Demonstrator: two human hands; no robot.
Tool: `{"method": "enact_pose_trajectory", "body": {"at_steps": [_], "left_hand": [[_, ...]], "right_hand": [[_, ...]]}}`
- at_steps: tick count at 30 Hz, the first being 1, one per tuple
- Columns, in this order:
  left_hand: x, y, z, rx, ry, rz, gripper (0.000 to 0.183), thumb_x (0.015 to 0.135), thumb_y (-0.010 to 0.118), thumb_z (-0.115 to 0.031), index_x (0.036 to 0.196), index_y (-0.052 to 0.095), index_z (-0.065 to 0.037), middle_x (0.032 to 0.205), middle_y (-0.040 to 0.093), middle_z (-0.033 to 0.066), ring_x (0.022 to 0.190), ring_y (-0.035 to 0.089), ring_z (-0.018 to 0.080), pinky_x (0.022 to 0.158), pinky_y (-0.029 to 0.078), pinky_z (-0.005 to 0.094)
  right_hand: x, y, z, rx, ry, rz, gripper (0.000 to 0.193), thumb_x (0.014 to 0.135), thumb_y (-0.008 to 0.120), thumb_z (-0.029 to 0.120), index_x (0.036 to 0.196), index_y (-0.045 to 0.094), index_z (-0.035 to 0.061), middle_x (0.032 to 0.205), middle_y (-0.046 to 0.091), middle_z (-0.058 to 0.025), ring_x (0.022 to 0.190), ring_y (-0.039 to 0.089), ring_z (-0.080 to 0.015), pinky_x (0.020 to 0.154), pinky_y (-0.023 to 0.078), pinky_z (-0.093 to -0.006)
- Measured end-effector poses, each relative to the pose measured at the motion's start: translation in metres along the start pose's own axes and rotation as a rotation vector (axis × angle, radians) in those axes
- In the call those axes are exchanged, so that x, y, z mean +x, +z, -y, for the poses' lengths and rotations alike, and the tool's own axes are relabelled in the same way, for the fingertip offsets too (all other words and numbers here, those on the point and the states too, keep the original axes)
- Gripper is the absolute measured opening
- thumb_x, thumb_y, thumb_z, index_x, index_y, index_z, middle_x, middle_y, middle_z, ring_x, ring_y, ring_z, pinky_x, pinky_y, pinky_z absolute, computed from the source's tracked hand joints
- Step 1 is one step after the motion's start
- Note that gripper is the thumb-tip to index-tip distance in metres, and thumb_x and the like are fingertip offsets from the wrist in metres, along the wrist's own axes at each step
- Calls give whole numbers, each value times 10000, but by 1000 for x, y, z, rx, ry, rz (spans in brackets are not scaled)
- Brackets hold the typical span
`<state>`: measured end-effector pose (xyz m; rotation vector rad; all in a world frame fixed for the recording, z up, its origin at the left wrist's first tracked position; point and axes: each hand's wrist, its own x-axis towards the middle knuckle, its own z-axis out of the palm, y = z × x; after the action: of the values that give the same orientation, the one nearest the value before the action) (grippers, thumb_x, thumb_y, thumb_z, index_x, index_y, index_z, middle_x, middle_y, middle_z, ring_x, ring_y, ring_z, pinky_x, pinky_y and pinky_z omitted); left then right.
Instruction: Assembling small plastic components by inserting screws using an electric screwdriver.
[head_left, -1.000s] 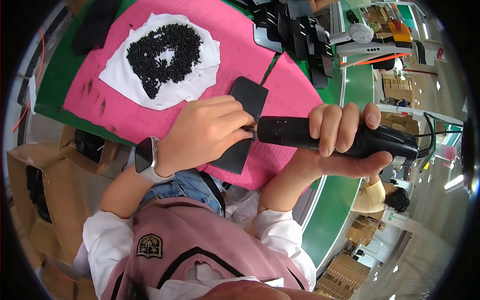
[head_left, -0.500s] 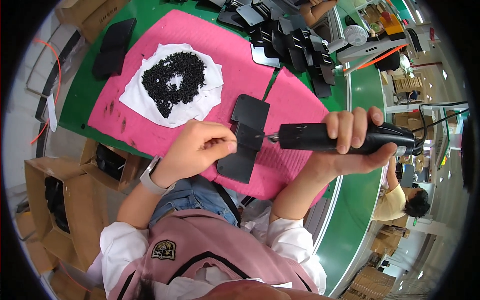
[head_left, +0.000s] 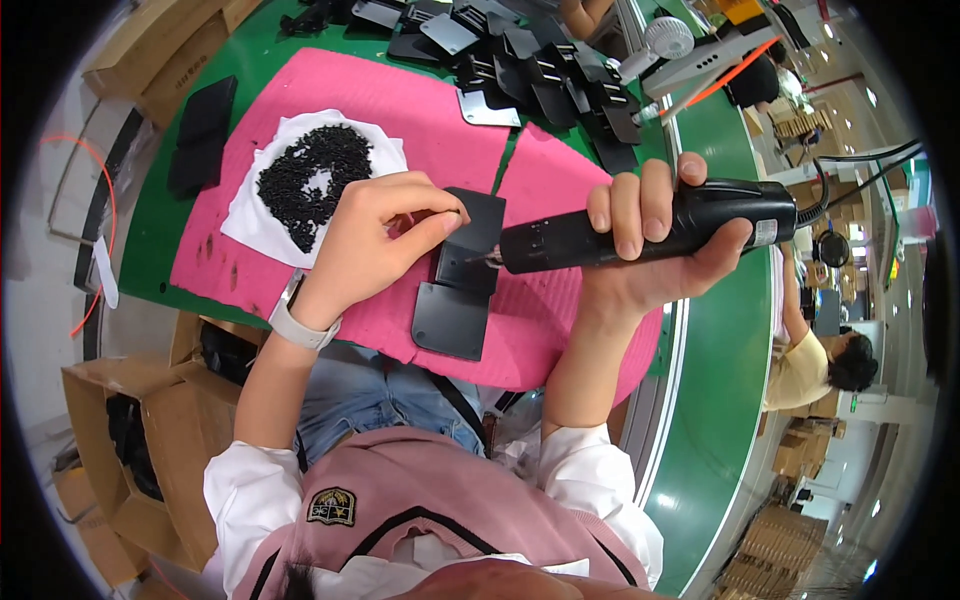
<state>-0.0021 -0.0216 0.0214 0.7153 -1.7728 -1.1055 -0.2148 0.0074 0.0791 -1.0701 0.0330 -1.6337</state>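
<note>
- My right hand (head_left: pixel 650 245) grips the black cylindrical electric screwdriver (head_left: pixel 640 232), tip on the flat black metal bracket (head_left: pixel 462 272).
- My left hand (head_left: pixel 375 235), at the bracket's nine o'clock, is pinched shut; what it pinches I cannot tell.

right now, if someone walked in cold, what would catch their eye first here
Most likely the black electric screwdriver, wrapped in the right hand at centre, its tip at a flat black plate on the bright pink mat. The left hand rests beside it at the plate's upper edge, fingertips pinched. Next comes the dark heap of small screws on a white cloth at upper left, with a row of more black plates along the green table behind.
</note>
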Motion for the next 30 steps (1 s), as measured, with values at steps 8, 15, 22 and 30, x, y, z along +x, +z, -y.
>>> {"method": "enact_pose_trajectory", "body": {"at_steps": [8,15,22,30], "left_hand": [[-4,1,-2,-2,90,106,83,787,630,14,855,677,14,739,613,62,609,557,113,542,431,227],[-7,4,0,-23,94,104,69,779,662,11,845,676,23,738,618,73,613,568,127,546,440,235],[-9,7,4,-35,112,101,68,776,672,6,838,674,35,730,624,78,600,575,138,542,441,240],[-12,3,9,-106,102,139,67,788,680,-25,833,689,24,731,636,77,612,584,143,554,441,250]], "right_hand": [[-1,1,4,19,-77,33,504,865,569,502,1106,533,61,688,473,-11,529,467,-137,616,369,-322],[-3,3,10,-7,-123,55,504,843,599,484,1110,540,61,674,474,-13,526,475,-143,627,383,-337],[-3,2,5,-78,-94,87,514,860,560,505,1139,528,74,676,471,-6,527,478,-135,624,388,-337],[1,7,-1,-39,-61,153,585,862,522,576,1178,499,85,698,486,-33,524,485,-166,610,398,-347]]}}
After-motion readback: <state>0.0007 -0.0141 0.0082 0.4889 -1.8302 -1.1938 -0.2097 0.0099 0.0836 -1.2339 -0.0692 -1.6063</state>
